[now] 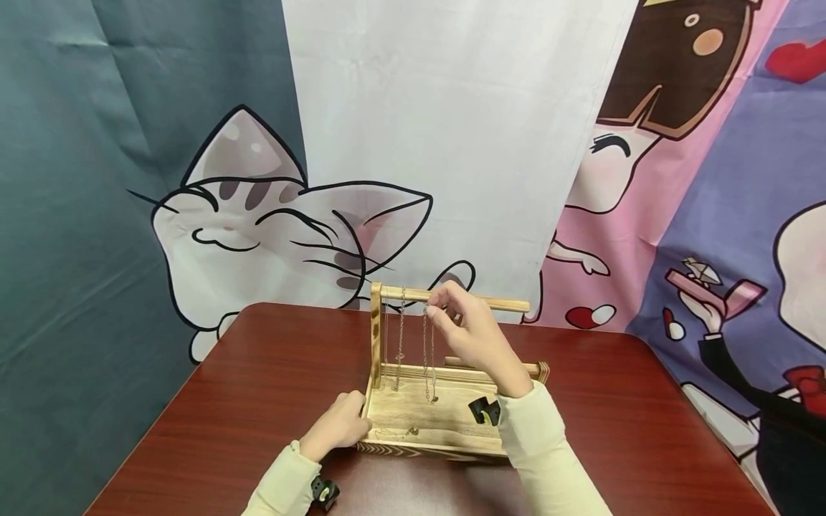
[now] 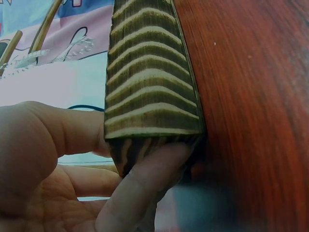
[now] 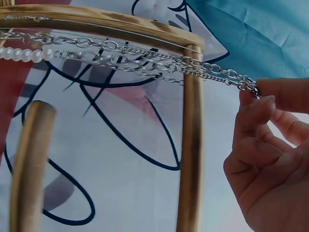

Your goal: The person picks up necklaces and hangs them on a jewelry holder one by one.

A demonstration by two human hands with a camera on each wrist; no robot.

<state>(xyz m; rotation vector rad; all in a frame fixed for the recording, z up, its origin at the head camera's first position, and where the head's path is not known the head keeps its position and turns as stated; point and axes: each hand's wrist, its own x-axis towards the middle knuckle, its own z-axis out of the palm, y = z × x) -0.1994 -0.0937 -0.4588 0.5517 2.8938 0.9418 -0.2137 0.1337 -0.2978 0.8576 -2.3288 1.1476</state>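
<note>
Necklace (image 1: 425, 351) hung pinched in right hand (image 1: 474, 331) | left hand (image 1: 338, 426) gripped wooden stand (image 1: 376, 337) | sideways swing risked tangling neighbouring chain (image 1: 401, 330)

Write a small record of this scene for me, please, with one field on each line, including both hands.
stand: wooden jewelry stand, with an upper bar over a tray
left hand: grips the tray's front left corner
right hand: pinches a silver chain necklace near the upper bar; whether it is hung there is unclear
already hanging: at least one other chain necklace, toward the bar's left end
in the tray: a thin necklace near the front edge
surface: red-brown table
backdrop: cloth with a cartoon cat
</note>
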